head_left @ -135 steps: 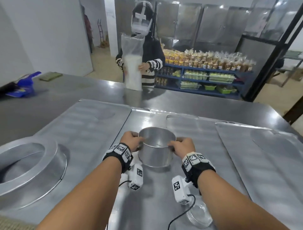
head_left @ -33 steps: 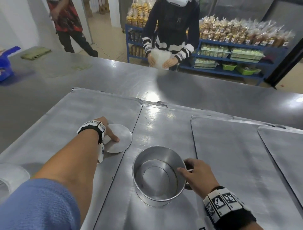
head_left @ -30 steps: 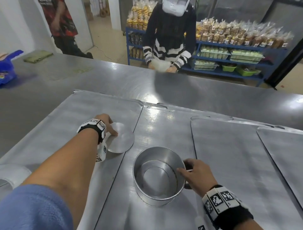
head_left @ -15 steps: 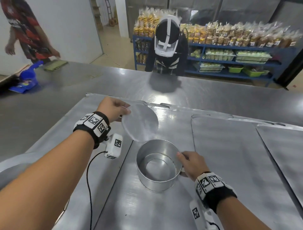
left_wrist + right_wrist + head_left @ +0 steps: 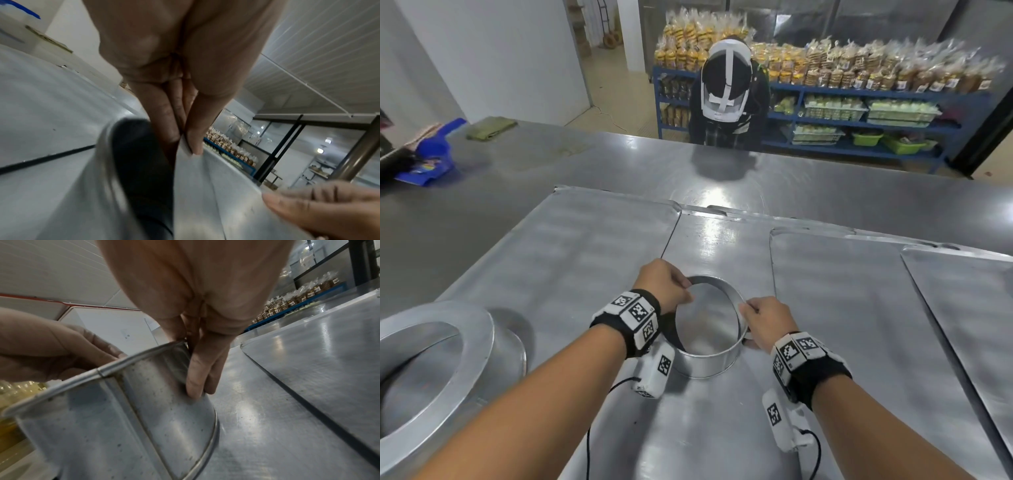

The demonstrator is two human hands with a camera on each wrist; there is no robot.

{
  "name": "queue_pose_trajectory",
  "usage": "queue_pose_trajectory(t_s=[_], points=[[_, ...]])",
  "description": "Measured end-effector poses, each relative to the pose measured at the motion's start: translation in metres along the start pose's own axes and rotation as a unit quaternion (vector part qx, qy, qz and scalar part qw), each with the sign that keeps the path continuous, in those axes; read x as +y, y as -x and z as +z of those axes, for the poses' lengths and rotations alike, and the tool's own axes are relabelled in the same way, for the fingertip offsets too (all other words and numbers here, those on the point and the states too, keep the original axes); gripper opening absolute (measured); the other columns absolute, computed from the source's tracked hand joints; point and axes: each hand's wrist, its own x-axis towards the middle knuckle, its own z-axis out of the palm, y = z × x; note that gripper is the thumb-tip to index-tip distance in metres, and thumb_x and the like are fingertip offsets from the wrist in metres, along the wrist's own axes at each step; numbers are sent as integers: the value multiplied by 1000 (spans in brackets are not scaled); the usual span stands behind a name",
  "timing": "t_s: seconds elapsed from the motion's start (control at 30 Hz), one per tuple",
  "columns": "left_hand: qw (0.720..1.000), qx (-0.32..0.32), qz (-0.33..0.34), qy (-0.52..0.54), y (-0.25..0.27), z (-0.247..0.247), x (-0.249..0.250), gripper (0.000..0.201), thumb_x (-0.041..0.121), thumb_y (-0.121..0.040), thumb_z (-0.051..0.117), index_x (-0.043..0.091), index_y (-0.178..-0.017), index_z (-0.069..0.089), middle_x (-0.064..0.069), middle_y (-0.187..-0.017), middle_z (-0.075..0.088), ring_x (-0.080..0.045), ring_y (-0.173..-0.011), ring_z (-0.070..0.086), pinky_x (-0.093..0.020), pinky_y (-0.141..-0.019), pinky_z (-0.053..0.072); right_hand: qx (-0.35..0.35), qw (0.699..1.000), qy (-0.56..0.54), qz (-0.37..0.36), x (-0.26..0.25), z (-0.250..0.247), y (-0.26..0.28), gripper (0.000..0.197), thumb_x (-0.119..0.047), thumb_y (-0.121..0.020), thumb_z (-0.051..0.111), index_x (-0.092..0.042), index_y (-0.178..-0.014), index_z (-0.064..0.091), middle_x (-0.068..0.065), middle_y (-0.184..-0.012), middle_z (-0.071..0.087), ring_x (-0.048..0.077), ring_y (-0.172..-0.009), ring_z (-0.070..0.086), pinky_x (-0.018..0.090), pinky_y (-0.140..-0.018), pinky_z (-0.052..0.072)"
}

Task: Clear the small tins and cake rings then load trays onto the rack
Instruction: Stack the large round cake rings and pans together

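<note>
1. Step in hand: clearing the cake rings. The small cake ring (image 5: 708, 327) stands upright on the middle tray (image 5: 719, 240) on the table (image 5: 517, 171), right in front of the person.
2. A round disc (image 5: 705, 318) sits tilted inside the ring, one edge up at the rim, not flat. Looks like the loose base going in.
3. Left hand (image 5: 662, 286): thumb and fingers pinch the disc's raised edge at the ring's left rim; the left wrist view shows the pinch on the thin sheet edge.
4. Right hand (image 5: 765, 320): pinches the ring's right wall, thumb over the rim, fingers (image 5: 202, 369) down the outside. It steadies the ring.
5. A larger cake ring (image 5: 431, 377) lies at near left, untouched. More trays (image 5: 859, 291) lie to the right, none lifted. No rack in view.
6. Next move, my read: lower the disc level until it seats, keep the right hand's hold so the ring doesn't skid, then lift ring and base together off the tray.
7. Risk: the disc jams askew.
</note>
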Motion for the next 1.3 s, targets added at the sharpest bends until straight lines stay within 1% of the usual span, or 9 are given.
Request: queue_pose_trajectory(t_s=[0.17, 0.4, 0.53, 0.7, 0.83, 1.03, 1.17, 1.23, 1.3], points=[[995, 2, 7, -96, -3, 15, 4, 12, 13, -76, 77, 15, -88, 80, -7, -97, 72, -18, -80, 68, -21, -71, 51, 9, 1000, 20, -6, -5, -3, 5, 45, -19, -97, 53, -17, -52, 49, 7, -63, 52, 33, -73, 65, 47, -64, 62], [992, 7, 15, -124, 6, 3, -2, 19, 13, -72, 80, 8, -90, 75, -11, -97, 72, -24, -89, 70, -28, -79, 58, 1, 1000, 20, 18, -12, -5, 7, 38, -17, -97, 55, -10, -59, 55, 13, -77, 58, 33, -79, 69, 36, -53, 61], [998, 29, 16, -53, 22, -26, -11, 12, 14, -76, 80, 8, -84, 74, -13, -81, 74, -26, -66, 74, -34, -64, 63, 13, 986, 165, 12, -23, -5, 1, 28, -16, -94, 53, -4, -69, 60, 15, -75, 63, 28, -71, 67, 22, -55, 55], [990, 54, -17, -127, 48, -94, -43, 15, 27, -83, 76, 13, -81, 72, -7, -68, 70, -21, -51, 66, -21, -44, 49, 13, 898, 437, -50, -61, 8, 15, 20, -8, -89, 50, -9, -106, 60, 12, -113, 59, 32, -105, 59, 33, -78, 47], [970, 91, -66, -214, 72, -154, -84, 21, 35, -82, 77, 15, -90, 76, -6, -91, 73, -24, -85, 68, -26, -70, 52, 0, 820, 549, -163, -103, 48, 29, 37, -14, -86, 58, -12, -123, 55, 7, -121, 53, 29, -118, 48, 38, -84, 47], [930, 153, -168, -287, 124, -224, -168, 36, 42, -81, 68, 19, -108, 68, -7, -113, 69, -29, -104, 64, -35, -91, 52, -98, 843, 473, -235, -160, 139, 63, 22, -19, -92, 49, -10, -107, 62, 11, -113, 60, 32, -103, 63, 32, -78, 48], [884, 188, -264, -337, 164, -249, -221, 55, 52, -82, 65, 20, -127, 55, -10, -131, 56, -34, -123, 52, -41, -104, 39, -163, 868, 399, -246, -177, 208, 78, 35, -30, -91, 55, -13, -63, 42, 10, -80, 55, 31, -82, 59, 28, -68, 41], [873, 199, -302, -327, 179, -257, -243, 65, 52, -82, 67, 14, -133, 49, -14, -135, 50, -37, -126, 48, -44, -106, 38, -185, 882, 355, -248, -184, 238, 88, 42, -36, -92, 55, -15, -59, 39, 6, -68, 47, 29, -77, 54, 28, -66, 38], [871, 202, -337, -294, 189, -262, -263, 66, 46, -83, 69, 8, -133, 47, -16, -133, 50, -36, -124, 51, -42, -104, 43, -204, 896, 311, -244, -191, 262, 98, 37, -40, -94, 54, -11, -71, 55, 11, -82, 58, 32, -83, 59, 30, -69, 43]])
